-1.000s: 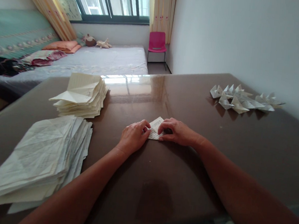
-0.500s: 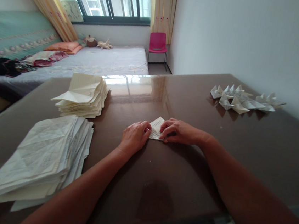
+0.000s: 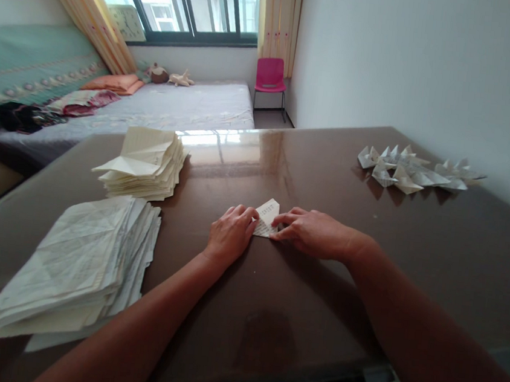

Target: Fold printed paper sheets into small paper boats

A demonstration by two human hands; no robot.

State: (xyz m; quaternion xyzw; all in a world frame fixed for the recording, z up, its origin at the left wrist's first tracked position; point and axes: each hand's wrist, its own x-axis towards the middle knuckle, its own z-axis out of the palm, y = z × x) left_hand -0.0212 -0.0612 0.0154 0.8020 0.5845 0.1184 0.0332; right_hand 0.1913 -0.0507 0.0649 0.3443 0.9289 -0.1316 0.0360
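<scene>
A small folded paper [image 3: 268,215] with printed or written characters lies on the brown table in front of me. My left hand [image 3: 232,230] has its fingers closed on the paper's left edge. On the opposite side, my right hand [image 3: 308,230] pinches the lower right edge between thumb and fingers. The fingertips hide parts of both edges. Left of my hands is a stack of creased written sheets [image 3: 76,245], and behind it a stack of yellowish folded paper [image 3: 146,158].
Several folded paper boats [image 3: 412,168] stand at the table's far right, near the white wall [image 3: 409,61]. Past the glossy table [image 3: 224,309] are a bed [image 3: 200,103] at the left, a pink chair [image 3: 270,76] and a window [image 3: 202,3].
My right hand has shifted slightly right and down along the paper's edge, uncovering more of its right side. My left hand keeps its place on the left edge.
</scene>
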